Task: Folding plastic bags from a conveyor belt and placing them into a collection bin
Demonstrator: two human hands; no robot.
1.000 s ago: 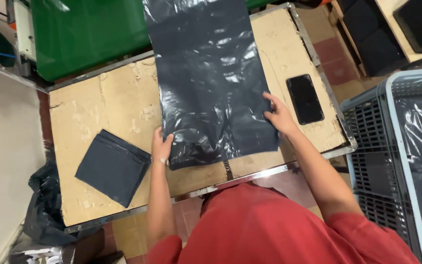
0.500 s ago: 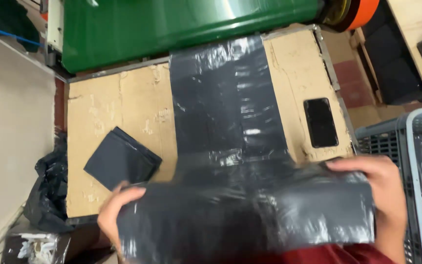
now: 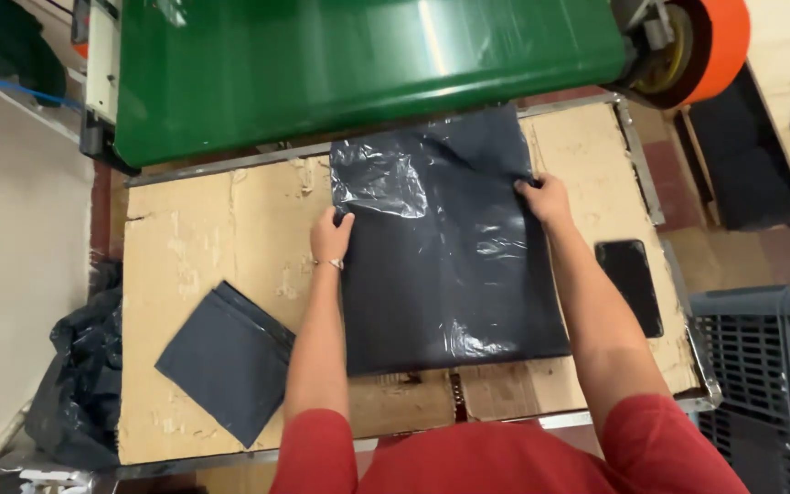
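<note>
Dark plastic bag (image 3: 445, 247) between both hands.

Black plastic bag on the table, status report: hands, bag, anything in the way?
Left hand and right hand flat on black plastic bag, at its side edges. Bag lies folded on cardboard. Phone clear at right.

Desk (image 3: 185, 274) topped with worn, torn brown cardboard, metal rim along edges. Behind desk, glossy green machine (image 3: 358, 64) catching bright glare; orange roller (image 3: 710, 41) at its right end. Pale floor (image 3: 11, 238) at left, blue cable (image 3: 20, 87) crossing it. Crumpled black bag (image 3: 70, 375) on floor by desk's left corner. Grey slatted crate (image 3: 765, 375) at right. Reddish tiles (image 3: 678, 174) beyond desk's right edge.
</note>
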